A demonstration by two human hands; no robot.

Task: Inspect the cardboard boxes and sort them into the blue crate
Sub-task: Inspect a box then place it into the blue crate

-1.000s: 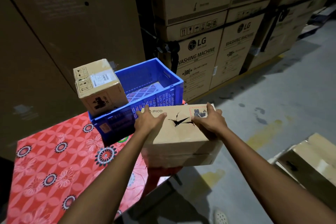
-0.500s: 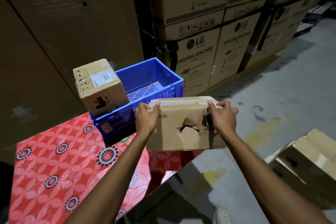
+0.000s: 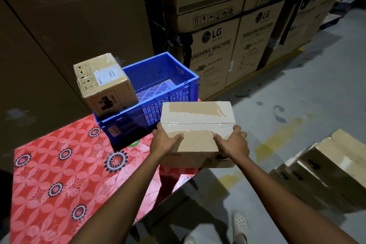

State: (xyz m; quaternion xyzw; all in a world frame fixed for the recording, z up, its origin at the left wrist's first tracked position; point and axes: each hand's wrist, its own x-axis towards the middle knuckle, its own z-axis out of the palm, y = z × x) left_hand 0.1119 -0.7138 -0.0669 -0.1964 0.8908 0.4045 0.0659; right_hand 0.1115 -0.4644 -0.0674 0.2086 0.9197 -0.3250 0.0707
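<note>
I hold a flat cardboard box (image 3: 198, 121) in the air, just in front of the blue crate (image 3: 186, 83). Its taped top faces up and brown tape strips run along the seam. My left hand (image 3: 164, 140) grips the box's near left corner, thumb on top. My right hand (image 3: 233, 143) grips the near right corner the same way. The crate stands at the far right corner of the table (image 3: 59, 174). A smaller cardboard box (image 3: 105, 83) with a white label sits tilted in the crate's left end, sticking up above the rim.
The table wears a red flowered cloth. Tall stacked washing-machine cartons (image 3: 213, 49) fill the background. Two more cardboard boxes (image 3: 326, 168) lie on the grey floor at the right. My feet (image 3: 239, 222) show below the table edge.
The box has been turned in my hands: the torn face that pointed up and then toward me is gone from sight, and the taped face is now on top. Both hands shifted to the near corners.
</note>
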